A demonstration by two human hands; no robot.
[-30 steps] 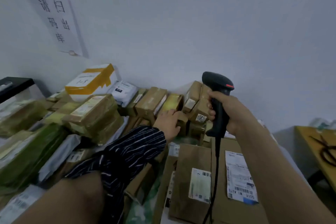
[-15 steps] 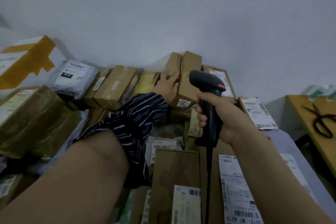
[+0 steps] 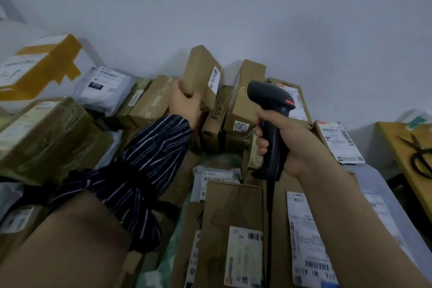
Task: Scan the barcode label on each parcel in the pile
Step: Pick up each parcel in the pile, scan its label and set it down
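Cardboard box [image 3: 201,75] gripped, matte black scanner [image 3: 271,124] held

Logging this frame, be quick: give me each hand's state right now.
Left hand: grips a small cardboard parcel, tilted up.
Right hand: grips the black barcode scanner by its handle.

Parcel [image 3: 198,75] above the pile [image 3: 236,213], scanner [image 3: 268,98] to its right, scissors [image 3: 416,147] on table [image 3: 388,135] farther right.
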